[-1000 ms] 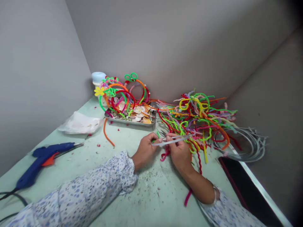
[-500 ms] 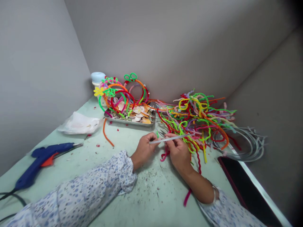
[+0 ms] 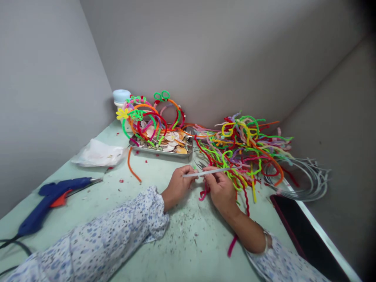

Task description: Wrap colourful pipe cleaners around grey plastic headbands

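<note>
A thin, whitish, translucent stick [image 3: 210, 172] lies across the fingertips of both hands, slightly tilted, its right end in front of the pile of pipe cleaners [image 3: 243, 145]. My left hand [image 3: 179, 186] is closed in a pinch near the stick's left end. Around its middle, the thumb and fingers of my right hand [image 3: 221, 192] are closed. Just beyond the fingertips, the pointed metal tips of a tool [image 3: 201, 165] show; the rest of it is hidden. A pink pipe cleaner end [image 3: 202, 195] curls between the hands.
At the left lies a blue glue gun [image 3: 49, 199]. A white plastic packet [image 3: 100, 153] is behind it. Farther back, a metal tray [image 3: 164, 152] holds shells under colourful pipe-cleaner headbands [image 3: 147, 117]. Coiled wire hoops [image 3: 311, 184] and a dark phone [image 3: 305, 235] are on the right.
The stick has shifted slightly left, and my left fingertips have drawn closer to my right ones. A green bit by my left fingers shows less. The things on the table stay put.
</note>
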A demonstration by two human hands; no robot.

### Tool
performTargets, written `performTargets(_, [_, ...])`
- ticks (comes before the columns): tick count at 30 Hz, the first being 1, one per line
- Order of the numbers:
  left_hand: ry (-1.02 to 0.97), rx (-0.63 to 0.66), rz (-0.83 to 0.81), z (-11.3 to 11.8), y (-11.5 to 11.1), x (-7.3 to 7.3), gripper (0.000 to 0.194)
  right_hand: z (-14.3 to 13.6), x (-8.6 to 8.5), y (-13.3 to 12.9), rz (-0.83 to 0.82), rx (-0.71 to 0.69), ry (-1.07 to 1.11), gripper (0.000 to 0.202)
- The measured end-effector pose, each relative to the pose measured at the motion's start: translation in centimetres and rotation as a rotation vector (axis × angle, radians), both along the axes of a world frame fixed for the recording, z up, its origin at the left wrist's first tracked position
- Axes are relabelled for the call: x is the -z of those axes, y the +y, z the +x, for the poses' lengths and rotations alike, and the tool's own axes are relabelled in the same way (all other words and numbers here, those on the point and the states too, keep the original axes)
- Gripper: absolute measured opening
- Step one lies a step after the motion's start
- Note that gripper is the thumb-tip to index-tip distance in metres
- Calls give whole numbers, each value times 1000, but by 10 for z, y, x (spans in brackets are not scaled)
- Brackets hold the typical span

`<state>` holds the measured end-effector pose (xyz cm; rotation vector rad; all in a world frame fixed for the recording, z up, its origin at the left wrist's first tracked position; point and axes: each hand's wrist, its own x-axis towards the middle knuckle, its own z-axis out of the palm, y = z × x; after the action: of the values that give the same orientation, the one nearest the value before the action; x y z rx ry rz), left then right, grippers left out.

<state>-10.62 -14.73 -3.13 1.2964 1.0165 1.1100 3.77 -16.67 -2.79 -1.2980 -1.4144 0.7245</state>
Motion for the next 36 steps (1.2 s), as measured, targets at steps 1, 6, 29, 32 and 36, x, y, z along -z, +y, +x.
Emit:
performTargets(1, [3,5,1,0,0,0,29,0,0,0,1,0,1,26])
performTargets(6, [37,8,22,1,-3,-6,30,0,2,2,-25,43,53,29])
performTargets(29, [129,-109,178,5,-6,0,11,2,1,5,-63,128,75,33])
performTargets(32, [149,-133,193,5,-5,1,13,2,1,5,-59,128,78,32])
performTargets(36, [179,-175,212,4,-5,0,15,2,1,5,-43,126,82,30])
